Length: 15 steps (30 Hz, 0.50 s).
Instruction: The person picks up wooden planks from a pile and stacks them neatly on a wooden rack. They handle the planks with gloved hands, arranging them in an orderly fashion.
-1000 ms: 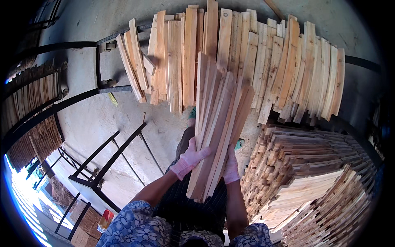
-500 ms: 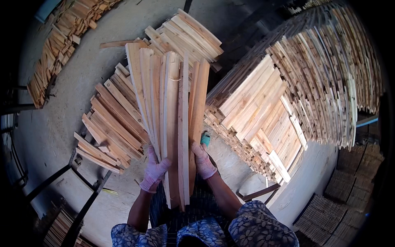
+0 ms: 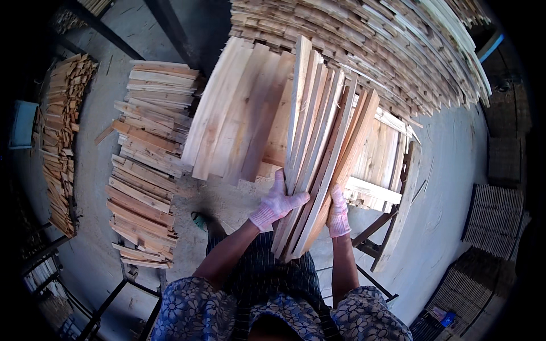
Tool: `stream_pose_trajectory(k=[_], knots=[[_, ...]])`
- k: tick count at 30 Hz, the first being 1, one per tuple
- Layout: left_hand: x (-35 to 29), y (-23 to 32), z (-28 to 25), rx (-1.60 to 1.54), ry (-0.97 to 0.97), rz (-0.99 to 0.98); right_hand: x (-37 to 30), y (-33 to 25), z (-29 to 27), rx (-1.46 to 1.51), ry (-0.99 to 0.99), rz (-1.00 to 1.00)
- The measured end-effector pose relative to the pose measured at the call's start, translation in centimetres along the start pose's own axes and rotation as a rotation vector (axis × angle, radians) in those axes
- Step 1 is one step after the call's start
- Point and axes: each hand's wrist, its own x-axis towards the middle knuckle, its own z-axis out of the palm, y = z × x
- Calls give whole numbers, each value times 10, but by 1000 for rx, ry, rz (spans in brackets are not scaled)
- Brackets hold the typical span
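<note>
A bundle of long wooden slats (image 3: 318,136) stands on edge between my hands, its far end fanned out. My gloved left hand (image 3: 277,200) clamps it from the left, thumb laid across the top. On the other side my gloved right hand (image 3: 338,215) presses against the outermost slat, its fingers partly hidden. Beyond the bundle, partly covered by it, lies a stack topped with flat pale boards (image 3: 227,113). At the stack's near right end is a light cross slat (image 3: 372,190).
A tall wall of stacked slats (image 3: 392,57) rises behind. To my left lies a long row of loose slats (image 3: 142,193) on a metal frame, and farther left a heap of short offcuts (image 3: 60,148). Dark slatted stacks (image 3: 493,219) stand at the right.
My view has turned right, from the loose slats toward the board-topped stack. The bundle has come along in both hands and now leans to the right over that stack.
</note>
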Motion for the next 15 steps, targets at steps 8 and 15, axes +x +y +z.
stream_pose_trajectory(k=[8, 15], knots=[[185, -82, 158, 734, 75, -292, 140, -99, -208, -496, 445, -5], [166, -84, 125, 864, 125, -400, 152, -68, -297, -1239, 822, -19]])
